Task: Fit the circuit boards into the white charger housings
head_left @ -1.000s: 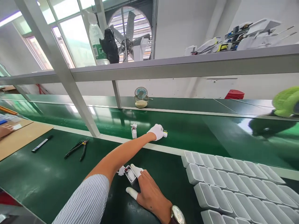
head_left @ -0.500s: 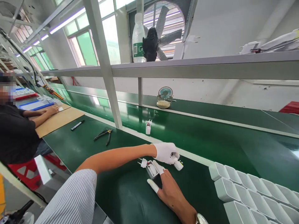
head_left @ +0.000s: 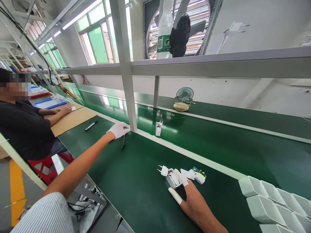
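Note:
My left hand, in a white glove, is at the far edge of the bench beside the upright post. Its fingers are closed around the pliers, whose dark handle shows below; the rest is covered by the hand. White finger cots cover the thumb and index finger of my right hand. These two fingers grip an open white charger case, lying on the bench. A white two-pin plug sits at the case's left end, with thin wires by it. Just right of the index finger are a small circuit board with a white part and a white piece.
White bins stand in rows at the right. Another white charger lies on the green surface beyond the pale strip. A small fan stands farther back. At left are a marker and a co-worker at a brown board.
My left hand has left the parts beside the case and moved left to the pliers. My right hand stays at the case. The view has shifted, so things appear farther right.

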Demonstrator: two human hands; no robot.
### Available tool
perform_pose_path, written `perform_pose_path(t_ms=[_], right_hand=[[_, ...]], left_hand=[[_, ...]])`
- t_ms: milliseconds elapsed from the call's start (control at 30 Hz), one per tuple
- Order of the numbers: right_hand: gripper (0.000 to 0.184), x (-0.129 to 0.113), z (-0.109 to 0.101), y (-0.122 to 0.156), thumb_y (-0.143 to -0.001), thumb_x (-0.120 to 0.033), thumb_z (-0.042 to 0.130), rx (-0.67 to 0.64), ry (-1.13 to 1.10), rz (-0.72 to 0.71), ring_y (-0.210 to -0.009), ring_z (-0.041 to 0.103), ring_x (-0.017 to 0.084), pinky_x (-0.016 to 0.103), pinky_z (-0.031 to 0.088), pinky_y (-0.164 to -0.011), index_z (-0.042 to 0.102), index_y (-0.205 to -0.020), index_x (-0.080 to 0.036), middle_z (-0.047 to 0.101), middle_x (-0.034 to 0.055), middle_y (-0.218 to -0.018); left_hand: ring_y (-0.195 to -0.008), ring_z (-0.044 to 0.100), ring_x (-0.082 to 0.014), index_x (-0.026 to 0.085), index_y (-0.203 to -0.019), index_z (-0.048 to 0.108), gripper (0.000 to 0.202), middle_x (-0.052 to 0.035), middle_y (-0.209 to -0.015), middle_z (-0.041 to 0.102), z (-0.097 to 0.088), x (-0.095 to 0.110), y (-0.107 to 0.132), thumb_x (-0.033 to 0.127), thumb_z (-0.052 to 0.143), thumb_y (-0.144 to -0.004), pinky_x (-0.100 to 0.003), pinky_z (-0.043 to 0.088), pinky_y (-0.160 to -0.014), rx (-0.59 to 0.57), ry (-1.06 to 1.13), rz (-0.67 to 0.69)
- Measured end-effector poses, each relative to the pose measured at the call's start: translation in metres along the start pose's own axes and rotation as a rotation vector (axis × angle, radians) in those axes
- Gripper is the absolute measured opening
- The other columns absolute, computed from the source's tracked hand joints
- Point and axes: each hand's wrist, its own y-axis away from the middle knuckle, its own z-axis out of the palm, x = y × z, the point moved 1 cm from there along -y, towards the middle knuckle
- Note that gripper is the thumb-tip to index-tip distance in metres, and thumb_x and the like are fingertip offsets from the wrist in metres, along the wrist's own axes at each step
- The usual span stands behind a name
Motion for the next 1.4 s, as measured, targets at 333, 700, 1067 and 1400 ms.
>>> perform_pose_path(t_ms=[333,700,1067,1400], right_hand=[[0.056,0.000,0.002,0.000,-0.096,-0.040,0.050,-0.052,-0.031,0.107,-0.095,0.070,0.031,0.045,0.059,-0.085,0.044,-0.148,-0.022,0.071,0.0118,-0.105],[0.059,-0.012,-0.006,-0.001,-0.097,-0.034,0.054,-0.034,-0.023,0.060,-0.096,0.068,0.029,0.045,0.057,-0.085,0.036,-0.150,-0.019,0.069,0.0139,-0.112],[0.060,-0.013,-0.010,0.000,-0.088,-0.014,0.051,-0.038,-0.095,0.012,-0.103,0.066,0.027,0.042,0.056,-0.089,0.037,-0.146,-0.018,0.068,0.0138,-0.117],[0.061,-0.012,-0.012,0.000,-0.087,-0.012,0.050,-0.059,-0.137,-0.010,-0.108,0.064,0.028,0.043,0.054,-0.092,0.038,-0.147,-0.015,0.066,0.0162,-0.123]], left_hand=[[-0.092,0.070,-0.0254,0.023,-0.080,0.078,0.027,-0.0070,-0.097,0.077,0.025,-0.102,-0.017,0.041,0.058,-0.077,-0.026,0.051,-0.079,-0.078,-0.192,-0.216],[-0.089,0.069,-0.0240,0.018,-0.090,0.066,0.024,-0.0051,-0.092,0.076,0.010,-0.064,-0.016,0.039,0.056,-0.085,-0.030,0.052,-0.079,0.123,-0.069,-0.179],[-0.071,0.062,-0.0142,0.021,-0.070,0.060,0.031,-0.0016,-0.078,0.067,0.051,0.110,0.075,0.012,0.043,-0.094,-0.027,0.048,-0.067,-0.063,0.104,0.970],[-0.054,0.045,-0.0140,0.021,-0.068,0.054,0.032,0.0019,-0.059,0.049,0.068,0.130,0.068,0.003,0.040,-0.090,-0.031,0.031,-0.055,-0.179,-0.017,1.107]])
